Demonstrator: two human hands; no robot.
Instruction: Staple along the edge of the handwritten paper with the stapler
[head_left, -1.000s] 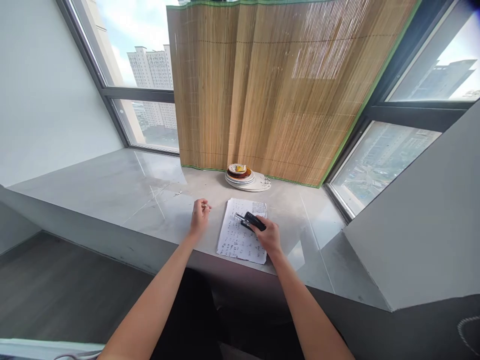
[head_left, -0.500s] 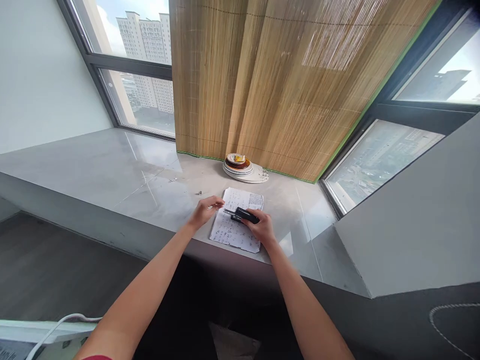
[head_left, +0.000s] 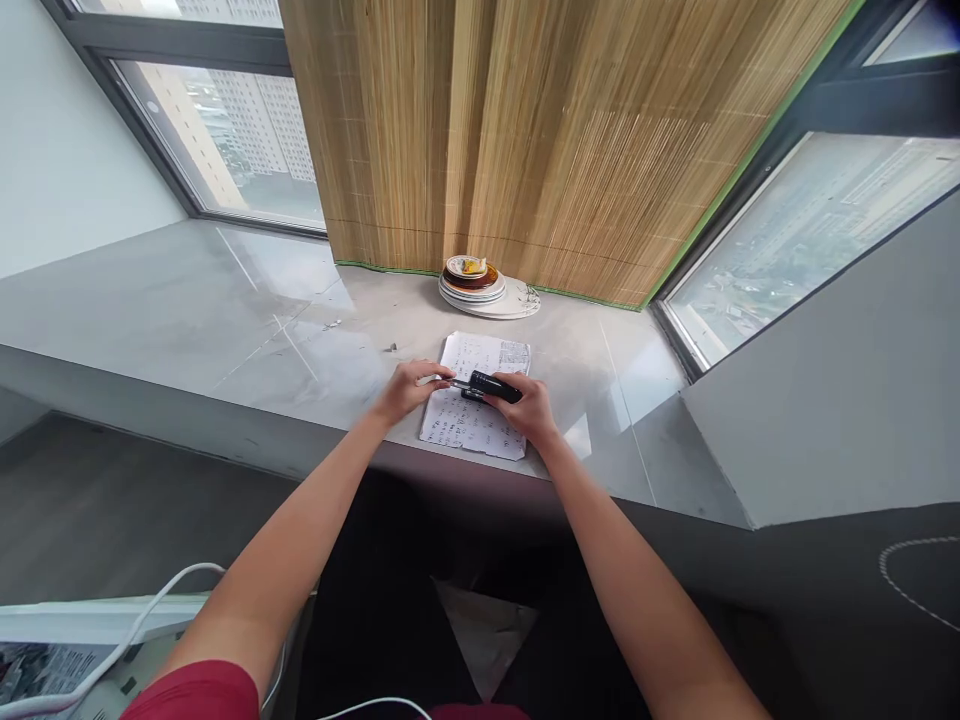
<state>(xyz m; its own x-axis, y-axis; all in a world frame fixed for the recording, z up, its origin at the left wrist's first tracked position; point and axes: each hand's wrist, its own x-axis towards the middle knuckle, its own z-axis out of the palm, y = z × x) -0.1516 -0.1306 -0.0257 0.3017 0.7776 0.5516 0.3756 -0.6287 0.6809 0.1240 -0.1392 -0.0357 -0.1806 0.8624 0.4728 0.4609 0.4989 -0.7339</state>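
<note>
A black, elongated stapler with a silver metal front end (head_left: pixel 484 385) is gripped by the right hand (head_left: pixel 525 408), whose fingers are closed around its rear half, just above a white sheet of paper covered in handwriting (head_left: pixel 472 415). The sheet is laid flat on the grey polished stone counter (head_left: pixel 225 310), close to its front edge. The silver tip of the stapler is met by the left hand (head_left: pixel 409 387), whose fingertips are pinched together there; whether something small is held between them cannot be made out. Farther back, near a hanging bamboo blind with green edging (head_left: pixel 525 140), a stack of white and brown plates (head_left: pixel 484 288) is set. A tiny metal piece (head_left: pixel 392 347) is seen on the counter left of the paper.
</note>
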